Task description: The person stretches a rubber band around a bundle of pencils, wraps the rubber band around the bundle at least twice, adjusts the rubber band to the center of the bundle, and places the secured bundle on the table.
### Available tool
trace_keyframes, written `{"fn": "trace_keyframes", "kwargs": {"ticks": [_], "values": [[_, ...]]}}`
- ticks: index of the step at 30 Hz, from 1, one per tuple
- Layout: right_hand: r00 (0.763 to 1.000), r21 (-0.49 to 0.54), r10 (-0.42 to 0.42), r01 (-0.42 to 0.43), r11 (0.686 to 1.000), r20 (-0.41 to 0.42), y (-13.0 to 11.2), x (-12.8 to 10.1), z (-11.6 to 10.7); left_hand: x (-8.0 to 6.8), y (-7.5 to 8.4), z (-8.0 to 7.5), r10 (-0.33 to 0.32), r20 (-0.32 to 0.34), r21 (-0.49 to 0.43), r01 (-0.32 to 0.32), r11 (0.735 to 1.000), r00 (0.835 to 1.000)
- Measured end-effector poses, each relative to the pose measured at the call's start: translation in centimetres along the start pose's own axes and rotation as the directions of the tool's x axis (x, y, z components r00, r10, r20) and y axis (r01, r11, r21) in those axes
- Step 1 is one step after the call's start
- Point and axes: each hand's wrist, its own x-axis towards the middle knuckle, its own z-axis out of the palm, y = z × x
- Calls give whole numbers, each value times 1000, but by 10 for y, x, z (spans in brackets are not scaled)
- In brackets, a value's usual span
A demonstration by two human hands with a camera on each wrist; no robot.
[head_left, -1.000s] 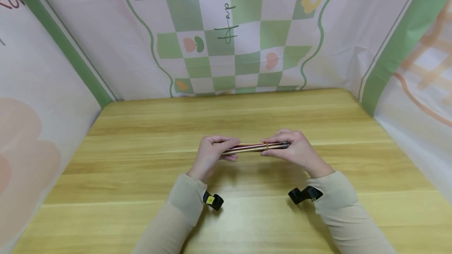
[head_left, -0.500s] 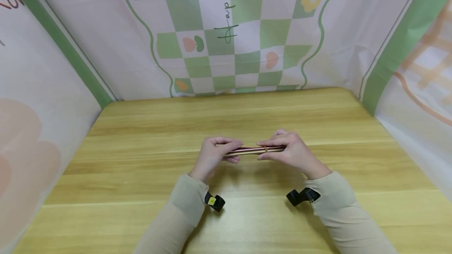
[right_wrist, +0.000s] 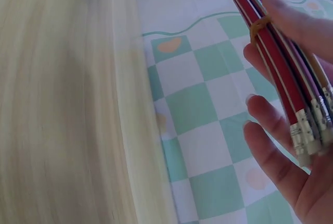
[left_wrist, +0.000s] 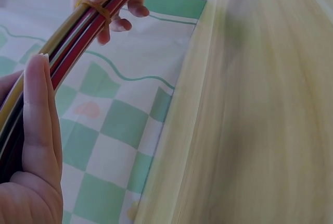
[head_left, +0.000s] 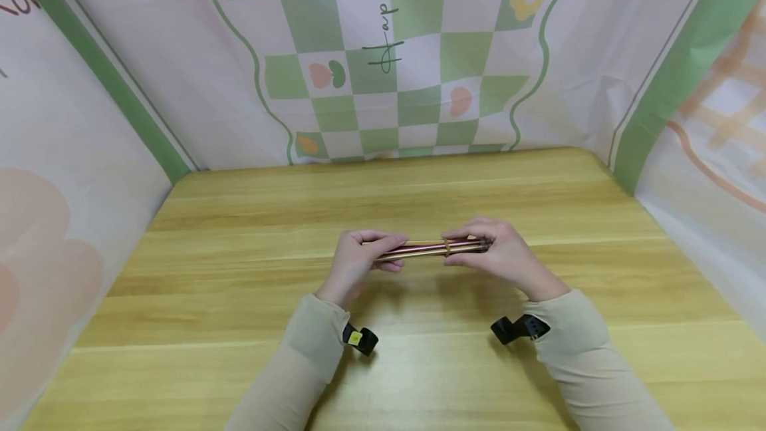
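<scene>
A bundle of pencils [head_left: 417, 250] with a brown rubber band [head_left: 446, 247] round it is held level above the table. My left hand [head_left: 358, 262] grips the bundle's left part, thumb along the near side. Its left end is hidden in that hand. At the other end, my right hand [head_left: 501, 257] pinches the pencils between thumb and fingers at the rubber band. In the right wrist view, metal ferrules and white erasers [right_wrist: 312, 146] show near the right palm, with two lower fingers held away from the pencils [right_wrist: 283, 73]. Red, gold and dark barrels are visible.
The wood-grain table [head_left: 239, 218] extends under both forearms. A printed curtain [head_left: 419, 72] with green checks hangs behind it, and more curtains stand at both sides. A black wrist camera [head_left: 361, 340] is worn on the left wrist and another camera [head_left: 509, 330] on the right.
My right hand shifted left along the bundle, then back right, baring the eraser end again. The rubber band sits slightly further left than one second ago. My left hand keeps its grip.
</scene>
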Motion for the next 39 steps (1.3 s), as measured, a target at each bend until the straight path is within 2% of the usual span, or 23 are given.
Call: {"fn": "trace_keyframes", "kwargs": {"ticks": [9,14,22,29,36,39], "values": [[986,-25,-155,154,988,-59,2,2,3,-1,0,1,6,15,-33,-6,999,1000],[979,-21,-197,196,980,-53,2,2,5,-2,-1,2,13,11,-26,-12,1000,1000],[956,-174,-293,288,942,-1,-2,2,8,-3,-5,9,-30,23,-1,30,1000,999],[960,-199,-279,273,941,-3,-2,2,8,-3,-5,7,-30,14,-16,30,999,999],[988,-140,-156,158,978,22,-4,1,2,-3,-3,4,-7,21,-32,8,999,1000],[983,-153,-181,177,972,-13,-2,0,1,-3,-2,3,0,23,-46,1,999,1000]]}}
